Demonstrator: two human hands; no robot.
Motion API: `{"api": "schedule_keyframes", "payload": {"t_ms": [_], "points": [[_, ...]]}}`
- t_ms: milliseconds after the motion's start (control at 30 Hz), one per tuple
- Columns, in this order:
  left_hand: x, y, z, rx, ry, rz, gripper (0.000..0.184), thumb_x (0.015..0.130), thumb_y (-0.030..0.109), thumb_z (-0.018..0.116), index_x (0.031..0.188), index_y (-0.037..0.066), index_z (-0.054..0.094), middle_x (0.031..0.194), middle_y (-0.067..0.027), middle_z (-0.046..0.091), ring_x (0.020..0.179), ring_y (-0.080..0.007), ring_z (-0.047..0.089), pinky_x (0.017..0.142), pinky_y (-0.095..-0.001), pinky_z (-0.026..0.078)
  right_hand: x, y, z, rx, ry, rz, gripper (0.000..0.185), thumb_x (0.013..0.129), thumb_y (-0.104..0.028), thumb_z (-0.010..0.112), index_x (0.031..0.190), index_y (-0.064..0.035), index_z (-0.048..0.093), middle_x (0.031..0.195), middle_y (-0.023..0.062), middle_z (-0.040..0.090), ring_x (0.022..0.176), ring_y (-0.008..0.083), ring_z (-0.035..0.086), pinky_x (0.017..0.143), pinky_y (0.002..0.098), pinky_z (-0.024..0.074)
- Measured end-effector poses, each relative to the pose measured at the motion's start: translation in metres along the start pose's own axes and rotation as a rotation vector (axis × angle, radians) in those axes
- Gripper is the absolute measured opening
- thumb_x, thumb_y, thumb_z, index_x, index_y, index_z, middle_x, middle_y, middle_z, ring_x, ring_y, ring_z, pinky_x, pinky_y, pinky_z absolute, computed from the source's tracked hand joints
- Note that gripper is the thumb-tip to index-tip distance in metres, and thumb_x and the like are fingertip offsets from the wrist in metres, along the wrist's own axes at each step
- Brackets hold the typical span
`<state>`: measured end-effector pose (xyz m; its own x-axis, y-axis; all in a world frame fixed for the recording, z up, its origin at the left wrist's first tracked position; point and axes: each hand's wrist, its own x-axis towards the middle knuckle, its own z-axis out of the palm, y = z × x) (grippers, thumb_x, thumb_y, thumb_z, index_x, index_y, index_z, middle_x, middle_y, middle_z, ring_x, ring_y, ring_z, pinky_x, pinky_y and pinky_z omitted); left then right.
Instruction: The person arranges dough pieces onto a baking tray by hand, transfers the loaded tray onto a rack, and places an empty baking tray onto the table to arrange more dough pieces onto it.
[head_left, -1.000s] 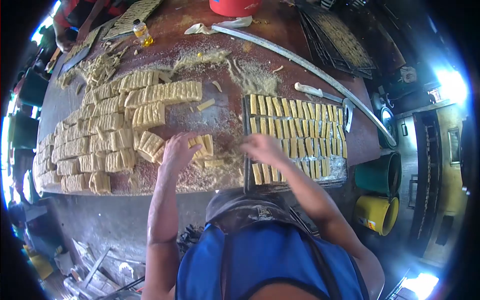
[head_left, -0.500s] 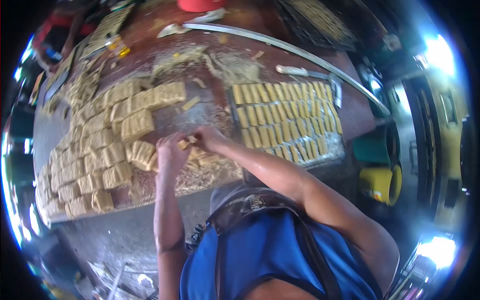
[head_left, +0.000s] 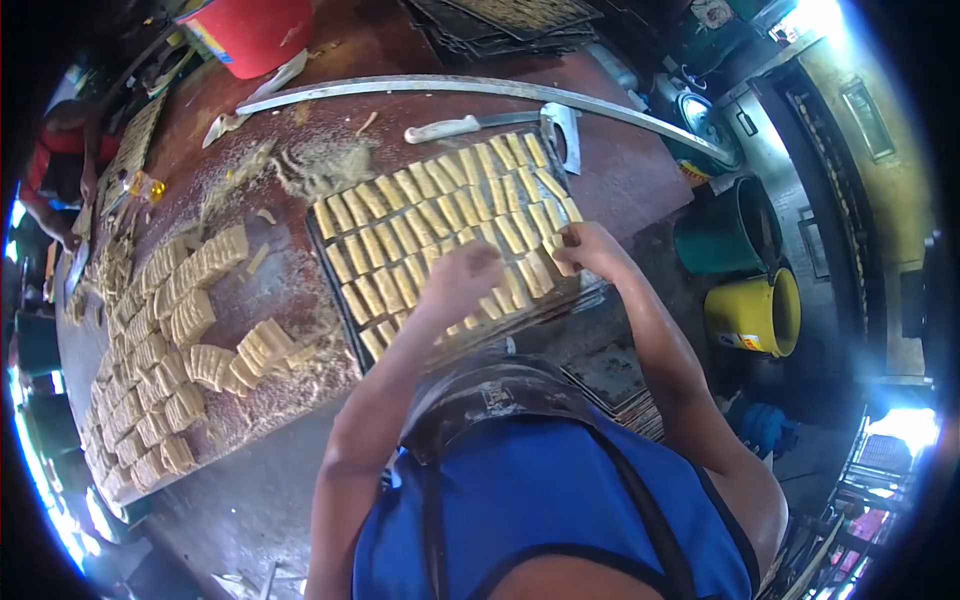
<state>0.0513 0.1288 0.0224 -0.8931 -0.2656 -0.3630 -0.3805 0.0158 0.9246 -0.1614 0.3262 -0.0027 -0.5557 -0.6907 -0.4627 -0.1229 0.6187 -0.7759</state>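
A dark baking tray (head_left: 323, 240) holds rows of pale yellow dough sticks (head_left: 435, 178). My left hand (head_left: 465, 280) hovers over the middle of the tray, its fingers curled and smeared by motion, so what they hold does not show. At the tray's right edge, my right hand (head_left: 592, 250) has its fingers pinched on a dough stick (head_left: 560, 262) by the end of a row. To the left on the table lie many cut dough blocks (head_left: 193, 316), sliced into sticks; a loosened group of slices (head_left: 262, 345) is nearest the tray.
Behind the tray lie a white-handled knife (head_left: 443, 130), a metal scraper (head_left: 562, 138) and a long metal bar (head_left: 400, 86). A red bucket (head_left: 255, 40) stands at the back. Green (head_left: 725, 235) and yellow (head_left: 745, 315) buckets are at right. Another person (head_left: 75, 165) works at far left.
Both hands have moved right, from the loose dough slices to the tray. The view has turned right too, so the tray now sits in front of my body.
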Motion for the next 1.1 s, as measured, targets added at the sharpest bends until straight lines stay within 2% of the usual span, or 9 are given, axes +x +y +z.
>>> {"api": "schedule_keyframes", "payload": {"t_ms": [67, 167, 233, 500, 567, 667, 800, 833, 1100], "points": [[0.041, 0.001, 0.053, 0.119, 0.016, 0.184, 0.029, 0.091, 0.02, 0.068, 0.113, 0.001, 0.067, 0.103, -0.0113, 0.071, 0.089, -0.0194, 0.071, 0.076, -0.0335, 0.056, -0.003, 0.018, -0.018, -0.108, 0.051, 0.035, 0.037, 0.08, -0.019, 0.079, 0.107, 0.0033, 0.068, 0.092, 0.011, 0.073, 0.079, 0.0192, 0.069, 0.068, 0.0322, 0.0522], [0.072, -0.01, 0.098, 0.391, 0.198, 0.367, 0.028, 0.084, 0.02, 0.073, 0.106, 0.005, 0.07, 0.099, -0.0108, 0.071, 0.092, -0.0274, 0.069, 0.084, -0.0382, 0.054, -0.01, 0.031, -0.015, -0.441, 0.324, -0.189, 0.043, 0.07, -0.03, 0.084, 0.098, 0.0001, 0.069, 0.089, 0.0226, 0.07, 0.086, 0.041, 0.067, 0.077, 0.0473, 0.0532], [0.071, -0.015, 0.104, 0.543, 0.391, 0.574, 0.033, 0.076, 0.023, 0.079, 0.106, 0.008, 0.072, 0.097, -0.0098, 0.07, 0.097, -0.0314, 0.065, 0.089, -0.0421, 0.05, -0.016, 0.034, -0.016, -0.41, 0.373, -0.193, 0.037, 0.074, -0.027, 0.08, 0.1, -0.0016, 0.069, 0.089, 0.0209, 0.071, 0.086, 0.0398, 0.068, 0.078, 0.0483, 0.0537], [0.029, -0.017, 0.099, 0.876, 0.229, 0.453, 0.042, 0.072, 0.031, 0.082, 0.108, 0.014, 0.071, 0.114, -0.0049, 0.064, 0.112, -0.0263, 0.058, 0.098, -0.0462, 0.041, -0.025, 0.039, -0.023, -0.476, 0.427, -0.271, 0.03, 0.079, -0.015, 0.075, 0.106, -0.0056, 0.068, 0.089, 0.0149, 0.07, 0.087, 0.0341, 0.068, 0.074, 0.0432, 0.0543], [0.026, -0.02, 0.097, 0.87, 0.273, 0.465, 0.042, 0.072, 0.031, 0.082, 0.108, 0.014, 0.071, 0.114, -0.0049, 0.064, 0.112, -0.0262, 0.058, 0.098, -0.0461, 0.042, -0.032, 0.03, -0.015, -0.556, 0.622, -0.427, 0.021, 0.081, -0.016, 0.072, 0.1, -0.0091, 0.07, 0.087, 0.0125, 0.068, 0.085, 0.0331, 0.067, 0.073, 0.0436, 0.0541], [0.021, -0.025, 0.091, 0.886, 0.286, 0.47, 0.042, 0.072, 0.031, 0.082, 0.108, 0.014, 0.07, 0.114, -0.0047, 0.065, 0.112, -0.0262, 0.058, 0.098, -0.0461, 0.042, -0.038, 0.013, 0.007, -0.361, 0.452, -0.462, 0.013, 0.083, -0.019, 0.067, 0.09, -0.0086, 0.07, 0.085, 0.0163, 0.067, 0.082, 0.0366, 0.066, 0.075, 0.0472, 0.054], [0.021, -0.03, 0.079, 0.893, 0.224, 0.497, 0.043, 0.072, 0.033, 0.082, 0.109, 0.014, 0.07, 0.113, -0.0039, 0.065, 0.112, -0.0267, 0.059, 0.098, -0.0461, 0.042, -0.032, 0.004, 0.043, -0.558, 0.393, -0.387, 0.015, 0.081, -0.02, 0.067, 0.083, -0.0056, 0.069, 0.082, 0.0188, 0.067, 0.084, 0.0376, 0.067, 0.074, 0.0473, 0.0537], [0.02, -0.031, 0.076, 0.887, 0.221, 0.532, 0.043, 0.073, 0.034, 0.082, 0.109, 0.014, 0.07, 0.111, -0.0044, 0.066, 0.11, -0.0264, 0.06, 0.098, -0.0458, 0.042, -0.028, 0.001, 0.048, -0.629, 0.326, -0.234, 0.024, 0.084, -0.029, 0.067, 0.091, -0.0067, 0.071, 0.096, 0.0173, 0.068, 0.092, 0.0372, 0.066, 0.082, 0.0484, 0.0521], [0.007, -0.033, 0.04, 0.645, 0.305, 0.505, 0.038, 0.075, 0.032, 0.08, 0.108, 0.015, 0.071, 0.101, -0.0043, 0.067, 0.104, -0.0255, 0.061, 0.095, -0.0456, 0.041, -0.03, -0.029, 0.075, -0.694, 0.45, -0.028, 0.028, 0.082, -0.022, 0.068, 0.1, 0.0001, 0.066, 0.103, 0.0213, 0.067, 0.1, 0.0386, 0.066, 0.084, 0.0481, 0.0533]]}}
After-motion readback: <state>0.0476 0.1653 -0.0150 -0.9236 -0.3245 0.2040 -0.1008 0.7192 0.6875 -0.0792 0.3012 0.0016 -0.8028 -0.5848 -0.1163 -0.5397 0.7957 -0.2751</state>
